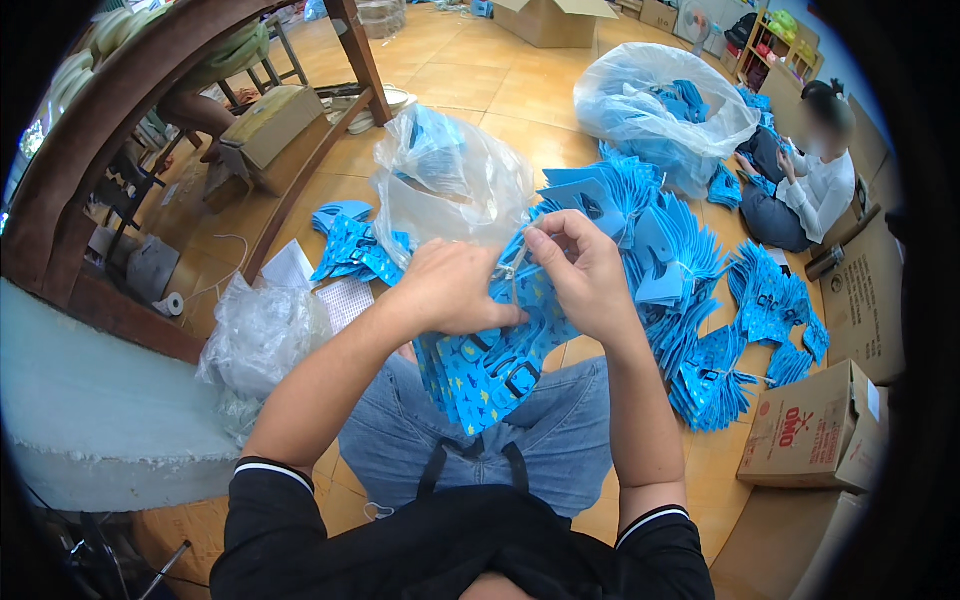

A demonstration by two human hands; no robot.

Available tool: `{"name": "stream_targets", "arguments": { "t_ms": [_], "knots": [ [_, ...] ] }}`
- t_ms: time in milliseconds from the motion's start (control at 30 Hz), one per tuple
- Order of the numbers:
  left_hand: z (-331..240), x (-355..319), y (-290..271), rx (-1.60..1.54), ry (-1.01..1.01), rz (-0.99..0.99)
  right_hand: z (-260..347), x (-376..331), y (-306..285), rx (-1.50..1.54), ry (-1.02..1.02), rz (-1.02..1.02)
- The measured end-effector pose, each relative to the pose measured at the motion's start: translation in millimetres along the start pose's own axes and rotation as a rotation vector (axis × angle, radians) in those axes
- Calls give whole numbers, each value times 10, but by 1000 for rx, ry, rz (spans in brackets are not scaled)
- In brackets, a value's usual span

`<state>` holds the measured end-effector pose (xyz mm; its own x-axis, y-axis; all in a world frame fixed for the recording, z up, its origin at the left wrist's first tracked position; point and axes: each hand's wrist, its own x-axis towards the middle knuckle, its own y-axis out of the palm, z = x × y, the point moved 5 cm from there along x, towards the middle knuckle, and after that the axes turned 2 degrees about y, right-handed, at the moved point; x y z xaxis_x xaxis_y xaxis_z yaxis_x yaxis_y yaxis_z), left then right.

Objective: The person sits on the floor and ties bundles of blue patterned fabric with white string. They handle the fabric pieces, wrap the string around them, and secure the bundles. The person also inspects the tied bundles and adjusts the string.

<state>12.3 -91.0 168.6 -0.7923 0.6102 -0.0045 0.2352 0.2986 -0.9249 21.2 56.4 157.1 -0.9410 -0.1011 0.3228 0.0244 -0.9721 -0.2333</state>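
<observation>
My left hand (455, 288) is closed on a bundle of blue printed cards (485, 372) with dark-edged cut-outs, its thumb lying across their top. The cards hang fanned over my lap. A pale string (513, 265) runs round the bundle's upper end. My right hand (588, 275) pinches at this string with thumb and forefinger, just right of the left hand. Beyond my hands stands a clear plastic bag (480, 180) with blue cards inside. Right of my right hand lie more tied stacks of blue cards (670, 265), fanned out on the floor.
A larger plastic bag (640, 75) of blue pieces stands farther off. At the right, a seated person (820, 180) handles blue pieces near cardboard boxes (805, 425). To my left are crumpled plastic (262, 335), a pale ledge (110, 400) and a wooden frame (60, 200).
</observation>
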Motion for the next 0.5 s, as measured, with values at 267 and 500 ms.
{"name": "stream_targets", "arguments": {
  "t_ms": [267, 500],
  "knots": [
    [-18, 17, 3, 9, -3, 18, 7, 13, -19, 167, 47, -66],
    [-3, 18, 40, 5, -19, 101, 39, 53, -161, 211, 69, -252]
  ]
}}
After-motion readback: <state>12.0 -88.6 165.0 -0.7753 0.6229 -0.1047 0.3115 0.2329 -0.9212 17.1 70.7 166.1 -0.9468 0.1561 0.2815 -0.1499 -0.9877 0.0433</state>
